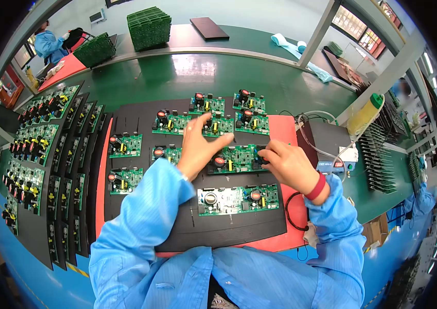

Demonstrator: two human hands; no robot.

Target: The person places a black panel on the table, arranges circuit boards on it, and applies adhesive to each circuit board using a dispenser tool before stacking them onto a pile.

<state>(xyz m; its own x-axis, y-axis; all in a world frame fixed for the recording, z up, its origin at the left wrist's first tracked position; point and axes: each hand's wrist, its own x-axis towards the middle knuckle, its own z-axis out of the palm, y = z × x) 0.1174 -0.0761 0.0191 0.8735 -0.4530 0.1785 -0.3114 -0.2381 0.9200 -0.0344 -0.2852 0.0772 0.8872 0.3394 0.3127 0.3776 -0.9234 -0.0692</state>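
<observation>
My left hand (pixel 196 147) is over the middle of the black sheet (pixel 177 219), its thumb and fingers spread apart with nothing between them. Under and beside it are green circuit boards with black capacitors, one at its fingertips (pixel 221 126). My right hand (pixel 288 162) is closed at the right end of a double circuit board (pixel 241 157), its fingertips on a dark part there. That board appears slightly raised toward me. Nearer my body, another double circuit board (pixel 239 200) lies flat. Part of a small board (pixel 162 153) is hidden behind my left hand.
Racks of populated boards (pixel 32 147) stand close at the left. On the right are a grey box with a cable (pixel 336 166), a yellow bottle (pixel 365 116) and a row of upright boards (pixel 380 159). Green board stacks (pixel 149 28) sit on the far shelf. A person (pixel 48 44) works at the far left.
</observation>
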